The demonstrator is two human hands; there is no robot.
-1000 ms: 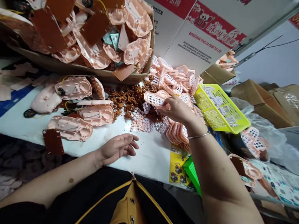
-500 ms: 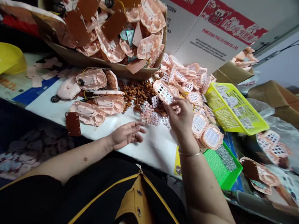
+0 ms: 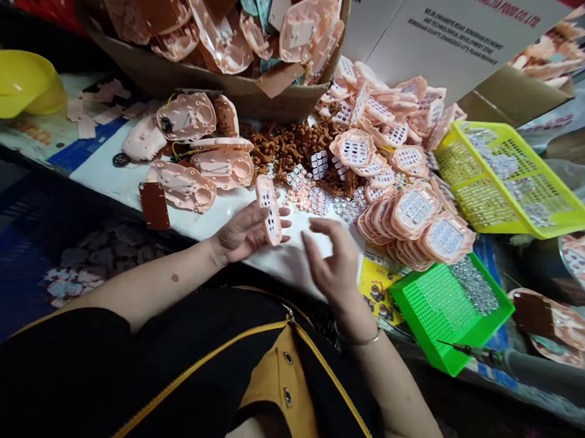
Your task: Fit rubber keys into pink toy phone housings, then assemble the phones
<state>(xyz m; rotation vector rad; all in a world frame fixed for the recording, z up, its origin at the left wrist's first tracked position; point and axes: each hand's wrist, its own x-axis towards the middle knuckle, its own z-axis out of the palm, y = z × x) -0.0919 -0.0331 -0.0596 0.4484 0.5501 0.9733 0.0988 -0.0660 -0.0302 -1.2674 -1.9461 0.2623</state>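
Note:
A pink plastic faceplate [image 3: 269, 211] with rows of button holes stands on edge in my left hand [image 3: 245, 232], held between thumb and fingers above the white work surface [image 3: 297, 259]. To the right, my right hand [image 3: 333, 262] is apart from it, fingers bent and spread with nothing between them. Beyond my hands lie small keypad buttons [image 3: 318, 199] and a heap of brown parts [image 3: 290, 145]. Finished-looking faceplates with keypads [image 3: 413, 211] are stacked to the right of my right hand. More perforated faceplates [image 3: 355, 148] are piled behind.
Pink shell halves [image 3: 179, 186] lie at the left, below a large carton [image 3: 290, 105] full of shells. A yellow basket [image 3: 520, 185] and a green tray [image 3: 416, 314] of small metal pieces stand right. An electric screwdriver [image 3: 527, 369] juts in at lower right.
The faceplate has passed from my right hand to my left. My right hand has come back toward me and opened. The view has tilted down and shifted.

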